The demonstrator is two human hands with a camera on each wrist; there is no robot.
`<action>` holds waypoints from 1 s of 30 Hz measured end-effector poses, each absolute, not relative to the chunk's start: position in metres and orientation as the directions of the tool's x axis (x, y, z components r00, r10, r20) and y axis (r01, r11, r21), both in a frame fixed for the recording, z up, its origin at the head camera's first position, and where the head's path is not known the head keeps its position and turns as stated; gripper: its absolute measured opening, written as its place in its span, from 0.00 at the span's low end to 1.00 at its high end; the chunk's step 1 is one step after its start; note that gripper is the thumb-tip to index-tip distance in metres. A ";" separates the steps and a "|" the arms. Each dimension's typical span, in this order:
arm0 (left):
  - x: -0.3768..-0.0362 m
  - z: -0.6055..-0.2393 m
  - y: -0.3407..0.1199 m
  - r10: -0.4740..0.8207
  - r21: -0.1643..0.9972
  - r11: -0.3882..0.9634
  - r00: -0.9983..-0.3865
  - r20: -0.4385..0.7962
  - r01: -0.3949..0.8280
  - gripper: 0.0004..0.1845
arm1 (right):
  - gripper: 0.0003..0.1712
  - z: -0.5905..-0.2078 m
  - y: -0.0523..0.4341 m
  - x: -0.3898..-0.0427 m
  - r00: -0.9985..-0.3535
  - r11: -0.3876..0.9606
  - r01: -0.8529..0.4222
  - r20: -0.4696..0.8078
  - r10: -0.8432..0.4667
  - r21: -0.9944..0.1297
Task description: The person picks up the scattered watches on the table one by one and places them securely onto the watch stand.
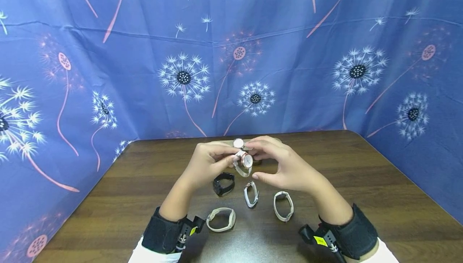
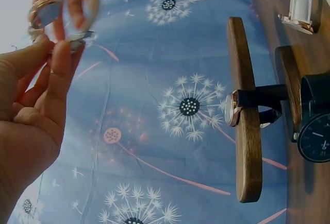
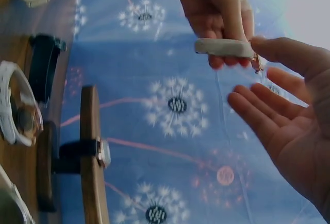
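Observation:
A white-strapped wristwatch (image 1: 247, 161) with a rose-gold case is held up over the table, its strap hanging in a loop. My left hand (image 1: 209, 160) pinches it between thumb and fingers at the strap beside the case. In the left wrist view, the same watch (image 2: 93, 0) shows as a closed ring above the left hand (image 2: 36, 116). My right hand (image 1: 283, 160) is spread at the other side, thumb apart from the fingers. The right wrist view shows one fingertip of the right hand (image 3: 294, 126) right at the watch's rose-gold end.
Behind the hands stands a wooden T-bar watch stand (image 2: 247, 157) carrying a dark-strapped watch (image 2: 232, 109). On the table (image 1: 144, 215) lie a black watch (image 1: 218, 186), a white watch (image 1: 246, 196), a cream watch (image 1: 220, 230) and another pale watch (image 1: 277, 213). A blue dandelion-print cloth (image 1: 224, 14) hangs behind.

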State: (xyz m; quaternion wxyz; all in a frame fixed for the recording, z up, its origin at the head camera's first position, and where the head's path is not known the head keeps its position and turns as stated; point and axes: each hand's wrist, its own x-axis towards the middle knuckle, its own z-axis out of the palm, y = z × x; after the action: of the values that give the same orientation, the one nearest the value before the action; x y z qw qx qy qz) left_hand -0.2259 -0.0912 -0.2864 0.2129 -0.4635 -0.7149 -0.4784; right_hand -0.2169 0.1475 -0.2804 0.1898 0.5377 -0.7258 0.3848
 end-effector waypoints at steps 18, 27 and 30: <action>-0.226 -0.288 -0.083 0.478 0.621 -0.018 -0.538 0.694 0.784 0.07 | 0.44 -0.280 0.134 -0.204 -0.200 0.289 -0.957 0.747 -0.633 -0.011; -0.226 -0.290 -0.082 0.495 0.652 -0.018 -0.560 0.665 0.758 0.07 | 0.39 -0.280 0.130 -0.205 -0.135 0.282 -0.958 0.782 -0.608 0.054; -0.226 -0.292 -0.083 0.508 0.659 -0.014 -0.562 0.652 0.752 0.08 | 0.42 -0.280 0.132 -0.204 -0.160 0.285 -0.958 0.759 -0.631 0.035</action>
State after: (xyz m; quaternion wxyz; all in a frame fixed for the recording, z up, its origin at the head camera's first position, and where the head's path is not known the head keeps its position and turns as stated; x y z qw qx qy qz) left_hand -0.2263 -0.0830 -0.2916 0.1113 -0.4546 -0.6934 -0.5478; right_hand -0.2042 0.1317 -0.2797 0.3448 0.5487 -0.7237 0.2370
